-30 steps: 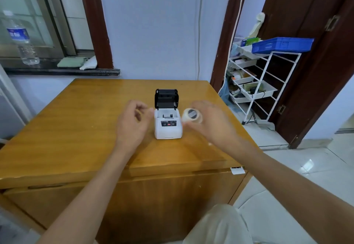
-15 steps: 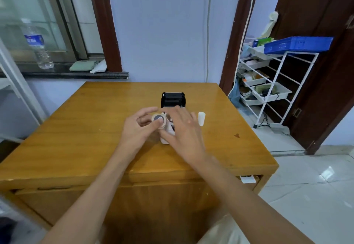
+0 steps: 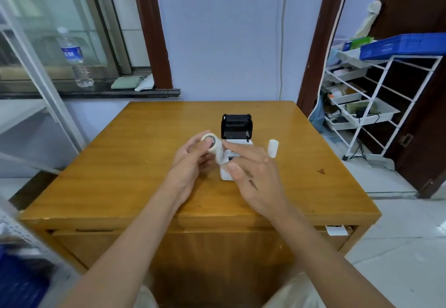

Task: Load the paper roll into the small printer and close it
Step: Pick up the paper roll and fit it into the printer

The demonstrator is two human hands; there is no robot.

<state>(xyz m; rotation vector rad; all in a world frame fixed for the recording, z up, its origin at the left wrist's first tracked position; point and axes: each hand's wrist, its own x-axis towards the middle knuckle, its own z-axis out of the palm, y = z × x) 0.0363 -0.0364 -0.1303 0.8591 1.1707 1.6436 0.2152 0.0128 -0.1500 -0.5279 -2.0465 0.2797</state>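
The left hand point(image 3: 190, 162) is curled around the paper roll point(image 3: 212, 143), fingers closed on its rounded side and holding it up off the table, just left of the printer. The roll is white, short and fat, its flat end turned up toward the person so the dark core shows as a grey ring in the middle. A loose tail of paper hangs from it, down toward the right hand point(image 3: 255, 175). That hand sits low over the front of the printer with fingers spread and mostly straight; its thumb and forefinger are near the paper tail, but I cannot tell whether they actually pinch it. The small printer point(image 3: 235, 138) stands near the middle of the wooden table point(image 3: 120, 175), a white body with its black lid swung up and back, standing upright behind the open bay. The hand hides most of the white front. Just right of the printer a small white cylinder point(image 3: 273, 147) stands on end on the tabletop. Farther off, a water bottle point(image 3: 75, 59) stands on the window ledge to the left, and a white wire rack point(image 3: 376, 104) with a blue crate on top stands on the right.
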